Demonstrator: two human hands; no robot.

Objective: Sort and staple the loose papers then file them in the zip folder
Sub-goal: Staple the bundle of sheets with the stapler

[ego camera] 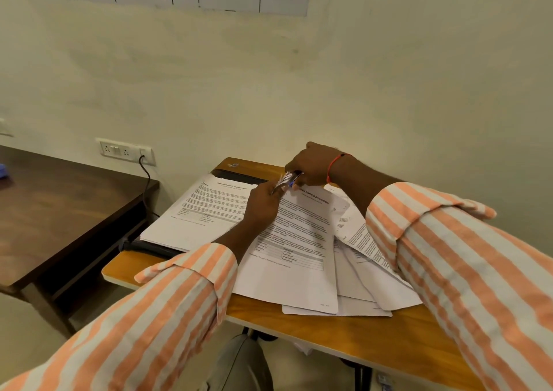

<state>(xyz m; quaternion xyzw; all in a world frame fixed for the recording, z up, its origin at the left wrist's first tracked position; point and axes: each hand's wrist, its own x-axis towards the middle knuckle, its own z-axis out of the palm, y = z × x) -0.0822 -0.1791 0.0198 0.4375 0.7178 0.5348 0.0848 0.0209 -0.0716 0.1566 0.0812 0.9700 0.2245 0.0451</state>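
Note:
A small metallic stapler (288,180) is gripped in my right hand (311,164) at the top corner of a printed paper set (294,241) in the middle of the wooden desk. My left hand (263,203) pinches that same corner of the set, right beside the stapler's jaw. To the left, another printed sheet pile (197,211) rests on a dark zip folder (149,247), whose edge shows along the pile's near and far sides. More loose papers (365,271) fan out under my right forearm.
The small wooden desk (344,339) stands against a cream wall. A dark brown table (59,205) sits to the left, with a wall socket (125,150) and a black cable (146,187) between. A grey bag (242,363) lies under the desk.

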